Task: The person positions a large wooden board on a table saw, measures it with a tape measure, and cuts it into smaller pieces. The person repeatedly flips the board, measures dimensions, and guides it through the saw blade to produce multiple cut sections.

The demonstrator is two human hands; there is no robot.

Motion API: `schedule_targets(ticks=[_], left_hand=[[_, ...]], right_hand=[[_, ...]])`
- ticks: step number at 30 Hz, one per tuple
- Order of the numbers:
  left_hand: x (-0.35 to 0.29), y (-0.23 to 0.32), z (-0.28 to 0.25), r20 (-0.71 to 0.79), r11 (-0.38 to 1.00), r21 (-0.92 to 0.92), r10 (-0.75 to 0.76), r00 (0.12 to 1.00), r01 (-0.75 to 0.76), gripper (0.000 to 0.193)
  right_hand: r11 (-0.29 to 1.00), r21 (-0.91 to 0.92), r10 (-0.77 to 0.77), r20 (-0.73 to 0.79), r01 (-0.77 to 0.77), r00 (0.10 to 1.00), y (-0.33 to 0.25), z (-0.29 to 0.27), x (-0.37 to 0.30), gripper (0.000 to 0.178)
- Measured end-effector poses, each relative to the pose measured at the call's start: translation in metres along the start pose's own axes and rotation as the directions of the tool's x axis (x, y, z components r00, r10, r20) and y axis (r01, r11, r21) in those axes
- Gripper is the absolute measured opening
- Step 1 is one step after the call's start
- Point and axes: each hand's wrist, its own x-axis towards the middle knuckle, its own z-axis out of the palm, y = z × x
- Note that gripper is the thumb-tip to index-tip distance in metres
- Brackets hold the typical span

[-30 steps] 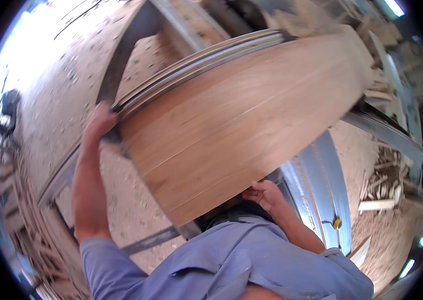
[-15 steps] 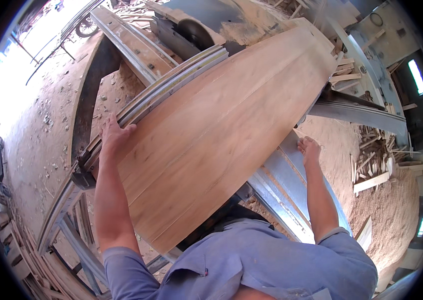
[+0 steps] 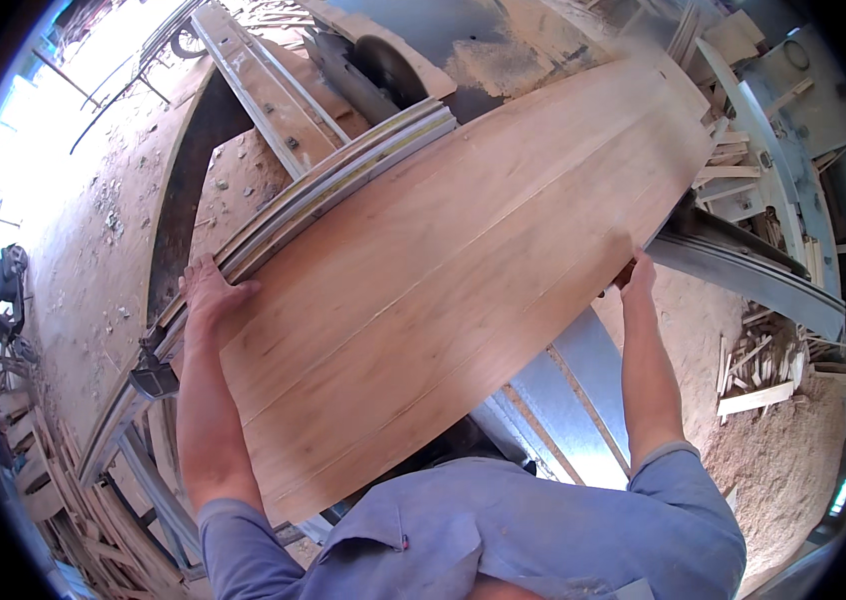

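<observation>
A wide wooden panel [image 3: 443, 280] with long joint lines lies slantwise across the sliding saw table, from near my body to the far right. Its left long side lies along a metal fence rail [image 3: 343, 165]. My left hand [image 3: 211, 292] rests at the panel's left edge by the rail, fingers stretched out and thumb apart. My right hand [image 3: 637, 275] is at the panel's right edge with its fingers curled round it. Part of those fingers is hidden beneath the wood. Beyond the rail stands a dark round saw blade or guard [image 3: 389, 72].
A black clamp-like stop [image 3: 153, 375] sits on the rail left of my forearm. A grey metal beam [image 3: 753, 275] juts out at the right. Wood offcuts [image 3: 758, 375] lie on the dusty floor there, and long strips [image 3: 93, 530] are stacked at lower left.
My right hand has moved up from beside the panel to its right edge and closed there. The panel's far end reaches farther right; my left hand has stayed by the rail.
</observation>
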Motion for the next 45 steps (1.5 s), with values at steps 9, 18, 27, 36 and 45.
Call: schedule_targets(ticks=[9, 18, 27, 36, 45], left_hand=[[0.0, 0.01, 0.009, -0.149, 0.999, -0.032, -0.001, 0.989, -0.004, 0.09], [0.015, -0.009, 0.025, -0.224, 0.998, -0.031, 0.046, 0.973, -0.055, 0.059], [0.013, -0.014, 0.011, -0.117, 0.997, -0.081, -0.019, 0.993, 0.01, 0.103], [0.007, -0.009, 0.014, -0.192, 0.982, -0.189, -0.017, 0.981, -0.02, 0.102], [0.016, -0.008, 0.006, -0.161, 0.979, -0.201, -0.008, 0.987, -0.025, 0.101]], right_hand=[[0.989, 0.093, -0.073, -0.361, 0.114, 0.93, -0.001, 0.056, -0.009, 0.043], [0.839, -0.438, -0.249, 0.215, 0.321, 0.944, 0.036, 0.031, 0.069, 0.041], [0.965, -0.262, 0.027, 0.029, -0.019, 0.999, 0.003, 0.023, 0.088, 0.045], [0.972, -0.206, -0.136, -0.109, 0.112, 0.985, 0.008, 0.058, 0.078, 0.052], [0.796, -0.596, -0.217, -0.121, 0.104, 0.969, 0.004, 0.053, 0.017, 0.048]])
